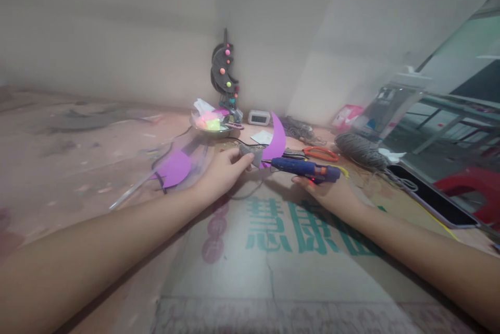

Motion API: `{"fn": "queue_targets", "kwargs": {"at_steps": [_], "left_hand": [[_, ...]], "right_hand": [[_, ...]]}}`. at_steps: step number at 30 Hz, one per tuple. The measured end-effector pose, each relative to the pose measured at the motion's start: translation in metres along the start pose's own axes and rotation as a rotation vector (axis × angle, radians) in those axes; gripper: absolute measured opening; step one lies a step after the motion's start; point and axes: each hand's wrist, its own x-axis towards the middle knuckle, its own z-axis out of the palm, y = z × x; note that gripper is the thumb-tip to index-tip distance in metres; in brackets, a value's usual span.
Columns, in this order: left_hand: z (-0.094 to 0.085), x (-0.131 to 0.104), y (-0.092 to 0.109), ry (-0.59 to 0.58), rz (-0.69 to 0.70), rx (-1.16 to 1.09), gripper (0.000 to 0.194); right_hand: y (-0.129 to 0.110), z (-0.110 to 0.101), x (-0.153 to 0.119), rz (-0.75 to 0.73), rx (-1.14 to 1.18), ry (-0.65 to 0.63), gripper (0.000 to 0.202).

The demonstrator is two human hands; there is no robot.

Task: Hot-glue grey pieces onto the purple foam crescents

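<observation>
My left hand (224, 168) pinches a small grey piece (255, 157) beside the purple crescent's (277, 140) lower end; my right hand (332, 192) grips the blue glue gun (299, 167), nozzle there. I judge this gluing, calling next for a steady tip. Cardboard (234, 284) lies beneath.

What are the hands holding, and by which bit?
The right hand grips the blue glue gun underneath, toward its rear. The left hand pinches a small grey piece near its left end, beside the purple crescent.
</observation>
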Motion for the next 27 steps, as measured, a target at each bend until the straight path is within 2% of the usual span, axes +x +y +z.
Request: {"fn": "queue_targets", "kwargs": {"at_steps": [7, 17, 27], "left_hand": [[0.000, 0.000, 0.000, -0.006, 0.007, 0.008, 0.034], [0.000, 0.000, -0.001, -0.033, 0.023, 0.011, 0.034], [0.000, -0.001, -0.001, -0.024, 0.031, 0.025, 0.035]], "right_hand": [[0.011, 0.001, 0.001, -0.076, -0.053, 0.033, 0.015], [0.015, 0.001, 0.004, -0.152, -0.049, 0.044, 0.015], [0.019, 0.001, 0.005, -0.142, -0.045, 0.054, 0.017]]}}
